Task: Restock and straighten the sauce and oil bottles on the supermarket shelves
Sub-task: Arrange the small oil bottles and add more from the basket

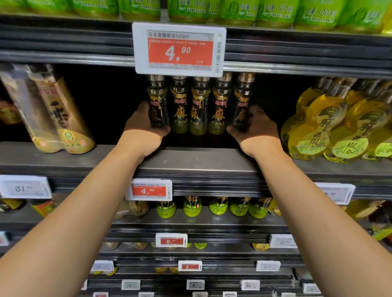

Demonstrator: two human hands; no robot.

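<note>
Supermarket shelf (190, 161): left hand (142, 124) and right hand (255, 130) clasp a bottle row (200, 106) between them.

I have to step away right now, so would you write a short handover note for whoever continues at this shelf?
Left hand: fingers curled round the leftmost bottle of a row of five small dark-labelled oil bottles.
Right hand: gripping the rightmost bottle of that row.
The row is pressed together between both hands, set back on the dark metal shelf, under the red 4.90 price tag.
Done: the five stand upright, labels forward.
Left: probably bring the row to the shelf's front edge; dark gaps show on both sides; the tall pale-gold bottles at left lean.
</note>
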